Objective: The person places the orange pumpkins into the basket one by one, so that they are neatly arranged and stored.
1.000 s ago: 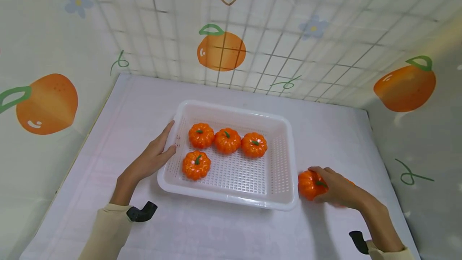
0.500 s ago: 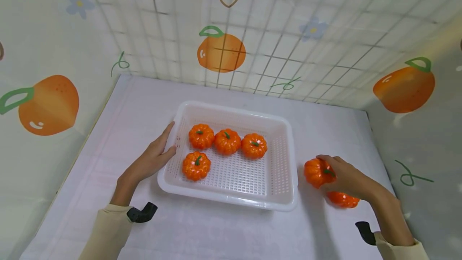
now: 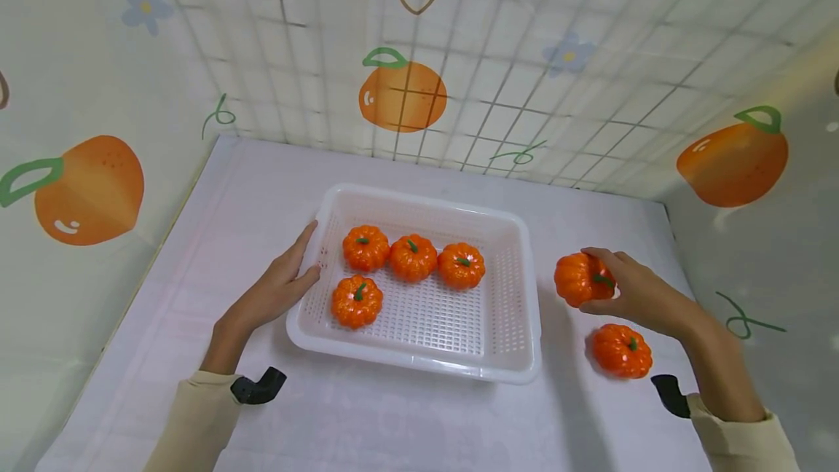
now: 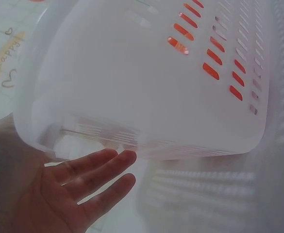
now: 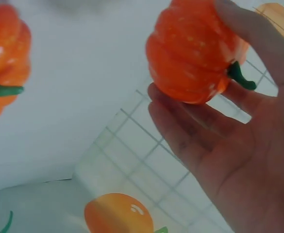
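A small orange toy pumpkin [image 3: 580, 280] with a green stem is held in my right hand [image 3: 645, 293], to the right of the white plastic basket [image 3: 419, 361]. In the right wrist view, thumb and fingers grip the pumpkin [image 5: 195, 53] from opposite sides, its stem towards the palm. My left hand [image 3: 278, 279] rests against the basket's left side, fingers straight; in the left wrist view the fingers [image 4: 105, 170] lie along the outside of the basket wall [image 4: 108, 73]. Inside the basket sit several similar pumpkins, three in a back row and one pumpkin [image 3: 357, 301] at front left.
Another orange pumpkin [image 3: 621, 351] lies on the white-covered table [image 3: 419, 425], right of the basket and nearer than my right hand. Walls with printed oranges [image 3: 403, 97] and a wire grid [image 3: 485, 111] close off the back and sides.
My right hand has carried its pumpkin away from the basket's right side, back and slightly right. The other pumpkin on the table has come fully into view. The left hand stays put.
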Tool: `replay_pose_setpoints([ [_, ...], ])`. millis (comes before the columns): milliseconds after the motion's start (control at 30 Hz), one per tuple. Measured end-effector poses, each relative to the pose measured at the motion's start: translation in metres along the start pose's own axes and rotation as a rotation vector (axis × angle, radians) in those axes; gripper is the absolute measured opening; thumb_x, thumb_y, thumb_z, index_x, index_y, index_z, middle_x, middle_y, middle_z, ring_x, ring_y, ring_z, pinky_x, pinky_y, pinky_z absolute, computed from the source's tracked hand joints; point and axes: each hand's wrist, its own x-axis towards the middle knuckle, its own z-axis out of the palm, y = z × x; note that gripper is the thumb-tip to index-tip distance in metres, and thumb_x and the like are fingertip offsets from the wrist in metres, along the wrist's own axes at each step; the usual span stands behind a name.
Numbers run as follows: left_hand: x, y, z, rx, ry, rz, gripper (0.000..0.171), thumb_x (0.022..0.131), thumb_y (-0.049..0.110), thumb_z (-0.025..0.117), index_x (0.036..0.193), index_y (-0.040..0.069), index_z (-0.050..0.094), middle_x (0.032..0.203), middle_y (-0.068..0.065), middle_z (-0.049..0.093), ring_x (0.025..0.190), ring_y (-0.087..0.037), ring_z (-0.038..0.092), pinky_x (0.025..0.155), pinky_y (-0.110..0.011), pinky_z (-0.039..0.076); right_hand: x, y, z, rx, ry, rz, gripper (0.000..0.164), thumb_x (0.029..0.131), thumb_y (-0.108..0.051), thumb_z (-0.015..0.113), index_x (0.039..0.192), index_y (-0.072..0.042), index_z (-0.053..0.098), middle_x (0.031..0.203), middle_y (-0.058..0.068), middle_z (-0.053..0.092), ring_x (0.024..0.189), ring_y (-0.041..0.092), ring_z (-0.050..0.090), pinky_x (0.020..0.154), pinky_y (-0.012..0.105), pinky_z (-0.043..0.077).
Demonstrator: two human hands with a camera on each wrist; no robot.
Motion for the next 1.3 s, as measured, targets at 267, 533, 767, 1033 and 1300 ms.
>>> replay_pose_setpoints([
  [267, 0.0, 0.002, 0.0, -0.001, 0.001, -0.006, 0.077, 0.102, 0.013, 0.049, 0.162, 0.022, 0.002, 0.166, 0.001, 0.008, 0.149, -0.031, 0.021, 0.108, -0.053, 0.034, 0.011, -0.015, -0.015, -0.005, 0.066, -0.034, 0.099, 0.08, -0.047, 0.08, 0.152, -0.002, 0.028, 0.14, 0.026, 0.043, 0.122, 0.044, 0.045, 0.085, 0.061, 0.054],
  [533, 0.0, 0.002, 0.0, 0.019, 0.003, -0.02, 0.077, 0.102, 0.014, 0.05, 0.162, 0.022, 0.002, 0.166, 0.0, 0.007, 0.149, -0.031, 0.019, 0.109, -0.054, 0.032, 0.021, -0.036, -0.02, -0.001, 0.064, -0.086, 0.098, 0.081, -0.048, 0.079, 0.152, -0.003, 0.028, 0.141, 0.023, 0.044, 0.123, 0.041, 0.046, 0.089, 0.06, 0.052],
  [767, -0.001, 0.002, -0.001, 0.017, 0.002, -0.013, 0.076, 0.102, 0.014, 0.05, 0.162, 0.021, 0.002, 0.166, 0.0, 0.008, 0.149, -0.031, 0.019, 0.11, -0.054, 0.032, 0.033, -0.056, -0.021, 0.01, 0.052, -0.119, 0.094, 0.083, -0.039, 0.081, 0.152, -0.003, 0.028, 0.141, 0.02, 0.044, 0.124, 0.039, 0.047, 0.093, 0.06, 0.05],
  [1033, -0.001, 0.001, -0.001, 0.014, -0.002, -0.01, 0.076, 0.103, 0.015, 0.049, 0.162, 0.021, 0.002, 0.166, 0.0, 0.007, 0.149, -0.031, 0.02, 0.11, -0.054, 0.032, 0.05, -0.077, -0.011, 0.035, 0.009, -0.145, 0.091, 0.084, -0.032, 0.081, 0.153, -0.007, 0.027, 0.143, 0.016, 0.043, 0.127, 0.035, 0.046, 0.095, 0.056, 0.051],
  [1300, 0.0, -0.001, -0.001, 0.016, 0.002, -0.007, 0.075, 0.103, 0.015, 0.049, 0.162, 0.02, 0.003, 0.166, -0.002, 0.008, 0.149, -0.031, 0.02, 0.11, -0.054, 0.03, 0.061, -0.096, -0.001, 0.049, -0.031, -0.175, 0.094, 0.083, -0.039, 0.081, 0.154, -0.009, 0.027, 0.148, 0.011, 0.041, 0.132, 0.032, 0.042, 0.1, 0.057, 0.047],
])
